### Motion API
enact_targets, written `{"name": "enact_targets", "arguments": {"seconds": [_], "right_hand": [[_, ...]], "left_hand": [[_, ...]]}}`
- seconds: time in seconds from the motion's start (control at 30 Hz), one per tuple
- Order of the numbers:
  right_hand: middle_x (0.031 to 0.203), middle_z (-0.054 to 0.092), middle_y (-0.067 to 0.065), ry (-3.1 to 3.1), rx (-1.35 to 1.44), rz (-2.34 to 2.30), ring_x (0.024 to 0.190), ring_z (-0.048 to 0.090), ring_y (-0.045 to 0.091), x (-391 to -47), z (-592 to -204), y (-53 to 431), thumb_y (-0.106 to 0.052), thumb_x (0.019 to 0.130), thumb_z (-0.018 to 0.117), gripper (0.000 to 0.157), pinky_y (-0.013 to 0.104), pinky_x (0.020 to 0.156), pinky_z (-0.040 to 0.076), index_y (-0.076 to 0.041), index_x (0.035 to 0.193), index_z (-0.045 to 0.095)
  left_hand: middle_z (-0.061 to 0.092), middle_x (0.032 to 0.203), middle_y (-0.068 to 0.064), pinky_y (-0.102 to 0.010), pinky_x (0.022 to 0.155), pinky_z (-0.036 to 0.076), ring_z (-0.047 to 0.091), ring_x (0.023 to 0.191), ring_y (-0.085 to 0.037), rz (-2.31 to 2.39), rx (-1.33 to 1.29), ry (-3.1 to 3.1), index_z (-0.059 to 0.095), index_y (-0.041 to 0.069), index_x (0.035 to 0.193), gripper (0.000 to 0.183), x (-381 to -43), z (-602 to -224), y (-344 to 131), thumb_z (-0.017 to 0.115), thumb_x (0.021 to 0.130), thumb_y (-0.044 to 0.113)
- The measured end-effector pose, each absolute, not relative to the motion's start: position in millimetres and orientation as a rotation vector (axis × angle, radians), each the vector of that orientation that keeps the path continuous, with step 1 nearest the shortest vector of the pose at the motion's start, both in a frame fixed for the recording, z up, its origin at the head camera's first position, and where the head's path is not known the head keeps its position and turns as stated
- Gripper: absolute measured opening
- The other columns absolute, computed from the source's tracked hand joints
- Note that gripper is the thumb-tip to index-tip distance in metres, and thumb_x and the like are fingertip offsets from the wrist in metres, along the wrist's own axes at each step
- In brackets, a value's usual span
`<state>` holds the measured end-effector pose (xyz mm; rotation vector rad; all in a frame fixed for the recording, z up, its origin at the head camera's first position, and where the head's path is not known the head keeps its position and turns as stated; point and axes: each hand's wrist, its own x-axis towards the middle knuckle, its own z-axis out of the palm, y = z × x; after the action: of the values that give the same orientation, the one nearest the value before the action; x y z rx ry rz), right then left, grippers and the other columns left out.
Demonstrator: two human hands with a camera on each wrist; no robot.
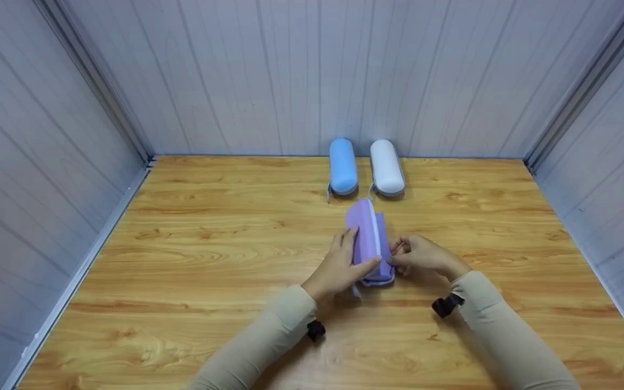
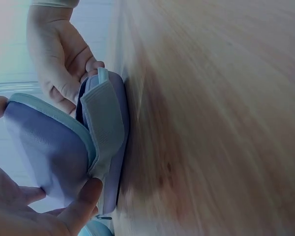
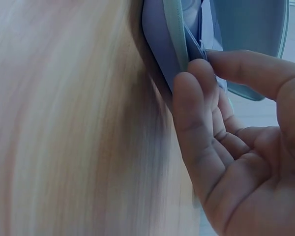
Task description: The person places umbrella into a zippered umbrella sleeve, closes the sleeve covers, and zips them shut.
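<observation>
A purple zip case (image 1: 363, 230) with a pale zip edge stands partly open on the table. My left hand (image 1: 339, 268) holds its raised lid (image 2: 49, 142), fingers on the outer face and thumb by the zip edge near a pale strap (image 2: 104, 123). On the case's right side, my right hand (image 1: 420, 253) pinches a thin purple flap (image 3: 195, 43) at the opening between thumb and fingertips. In the head view a flat purple piece (image 1: 383, 238) shows inside the opening. Most of the case's inside is hidden.
Behind the purple case lie a blue case (image 1: 343, 165) and a white case (image 1: 387, 167), both closed, side by side near the back wall (image 1: 236, 81). Pale panels enclose the wooden table (image 1: 209, 227) at left, back and right.
</observation>
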<state>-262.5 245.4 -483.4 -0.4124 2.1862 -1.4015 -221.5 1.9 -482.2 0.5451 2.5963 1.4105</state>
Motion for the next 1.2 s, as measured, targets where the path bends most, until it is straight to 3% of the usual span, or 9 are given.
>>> {"name": "enact_targets", "arguments": {"seconds": [0.27, 0.53, 0.83, 1.03, 1.2], "right_hand": [[0.085, 0.066, 0.010, 2.142, -0.443, -1.446, 0.072, 0.063, 0.016, -262.5, -481.9, 247.8, 0.000, 0.092, 0.060, 0.026, 0.027, 0.066, 0.057, 0.014, 0.113, 0.054], [0.085, 0.067, 0.007, 2.125, -0.486, -1.441, 0.076, 0.066, 0.015, -264.0, -483.4, 250.4, -0.003, 0.094, 0.061, 0.022, 0.028, 0.066, 0.058, 0.011, 0.111, 0.057], [0.090, 0.067, 0.015, 2.115, -0.432, -1.437, 0.077, 0.066, 0.019, -262.0, -477.7, 253.6, -0.003, 0.095, 0.055, 0.027, 0.031, 0.071, 0.059, 0.014, 0.116, 0.054], [0.095, 0.068, 0.019, 2.135, -0.361, -1.436, 0.077, 0.067, 0.020, -260.9, -479.8, 254.3, -0.007, 0.098, 0.057, 0.033, 0.031, 0.071, 0.059, 0.016, 0.121, 0.053], [0.099, 0.069, 0.020, 2.191, -0.308, -1.441, 0.079, 0.067, 0.022, -262.4, -480.7, 258.3, -0.012, 0.099, 0.057, 0.038, 0.033, 0.072, 0.059, 0.015, 0.125, 0.052]], "left_hand": [[0.022, 0.159, -0.024, -0.045, 0.102, 0.047, 0.040, 0.137, -0.037, 1.152, 0.534, 2.788, 0.025, 0.003, 0.158, 0.100, -221.5, -482.7, 19.8, 0.062, 0.089, 0.065], [0.036, 0.152, -0.027, -0.049, 0.085, 0.056, 0.049, 0.124, -0.039, 0.746, 0.593, 3.056, 0.039, 0.001, 0.151, 0.097, -217.6, -483.2, 37.9, 0.062, 0.086, 0.069], [0.047, 0.143, -0.024, -0.040, 0.067, 0.059, 0.056, 0.113, -0.034, 0.256, 0.656, 3.221, 0.047, 0.000, 0.146, 0.100, -217.3, -484.1, 47.0, 0.062, 0.082, 0.075], [0.047, 0.142, -0.024, -0.039, 0.066, 0.059, 0.054, 0.115, -0.035, 0.235, 0.699, 3.178, 0.047, -0.001, 0.146, 0.098, -218.5, -482.2, 46.1, 0.068, 0.081, 0.070], [0.045, 0.146, -0.023, -0.044, 0.078, 0.059, 0.054, 0.120, -0.037, 0.288, 0.778, 3.092, 0.047, 0.003, 0.146, 0.093, -223.5, -477.9, 37.5, 0.071, 0.081, 0.066]]}}
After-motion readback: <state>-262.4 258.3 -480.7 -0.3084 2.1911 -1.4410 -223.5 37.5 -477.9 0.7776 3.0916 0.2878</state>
